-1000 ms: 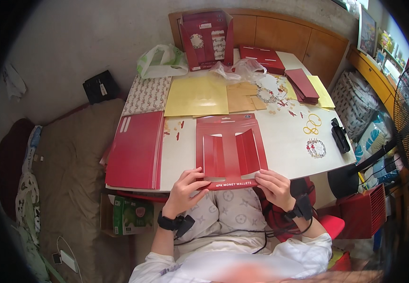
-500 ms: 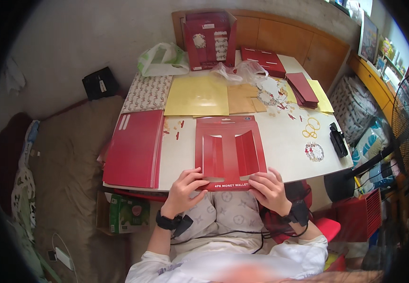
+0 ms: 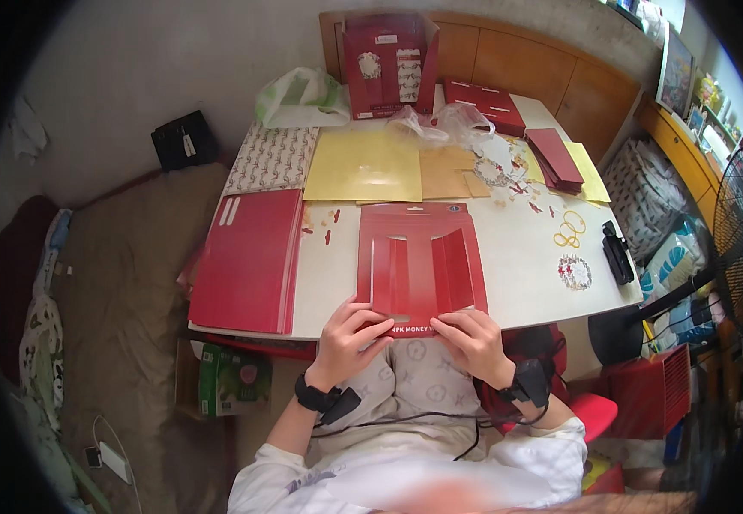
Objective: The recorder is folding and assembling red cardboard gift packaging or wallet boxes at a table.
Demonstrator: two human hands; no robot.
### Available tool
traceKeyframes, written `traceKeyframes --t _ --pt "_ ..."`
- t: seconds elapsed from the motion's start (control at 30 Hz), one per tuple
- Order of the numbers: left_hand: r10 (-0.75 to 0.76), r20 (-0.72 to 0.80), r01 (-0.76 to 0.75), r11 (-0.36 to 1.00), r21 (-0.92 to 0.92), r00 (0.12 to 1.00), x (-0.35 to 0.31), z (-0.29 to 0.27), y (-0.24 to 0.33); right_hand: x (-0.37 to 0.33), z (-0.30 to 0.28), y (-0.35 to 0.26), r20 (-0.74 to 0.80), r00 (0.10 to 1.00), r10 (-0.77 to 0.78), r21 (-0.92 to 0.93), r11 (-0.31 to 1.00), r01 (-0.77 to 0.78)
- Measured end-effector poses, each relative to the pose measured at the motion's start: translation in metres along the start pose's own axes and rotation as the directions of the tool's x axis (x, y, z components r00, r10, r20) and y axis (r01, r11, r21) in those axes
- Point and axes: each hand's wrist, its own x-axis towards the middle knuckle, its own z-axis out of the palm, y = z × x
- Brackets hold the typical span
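Note:
A red cardboard packaging card (image 3: 420, 278) lies at the table's near edge, with two tall window cut-outs whose flaps stand partly raised. My left hand (image 3: 353, 336) pinches its near edge left of the middle, fingers on top. Gripping the same edge right of the middle is my right hand (image 3: 474, 343). The thumbs' undersides and part of the printed lower strip are hidden. To the left lies a stack of flat red cards (image 3: 243, 261). Small red and tan cut-out pieces (image 3: 327, 233) are scattered between that stack and the card.
Beyond the card lie yellow sheets (image 3: 363, 163), a patterned sheet stack (image 3: 273, 158) and plastic bags (image 3: 303, 101). A red display box (image 3: 389, 73) stands at the back. On the right are dark red envelopes (image 3: 554, 160), yellow rubber bands (image 3: 569, 230), a round wreath cut-out (image 3: 575, 272) and a black stapler-like tool (image 3: 618, 253).
Both hands have slid inward along the card's near edge, closer to each other. The card remains in nearly the same place, and the whole view has shifted slightly.

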Motion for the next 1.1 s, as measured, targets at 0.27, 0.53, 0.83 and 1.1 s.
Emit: traceKeyframes --t 0.27,0.53,0.83,1.1 --pt "0.058 -0.048 -0.057 0.998 0.023 0.997 -0.003 0.004 -0.001 -0.002 0.002 0.002 -0.048 0.997 -0.066 -0.025 0.998 0.065" --pt "0.063 -0.051 -0.062 0.998 0.015 0.997 -0.002 0.004 0.001 -0.002 -0.001 -0.002 -0.044 0.996 -0.081 -0.089 0.993 0.077" --pt "0.065 -0.060 -0.064 0.998 0.018 0.996 -0.001 0.005 0.002 0.006 0.005 -0.008 -0.091 0.982 -0.168 -0.165 0.975 0.151" --pt "0.066 -0.073 -0.065 0.998 0.012 0.995 -0.002 0.005 0.002 0.006 0.022 -0.011 -0.049 0.984 -0.169 -0.080 0.983 0.165"
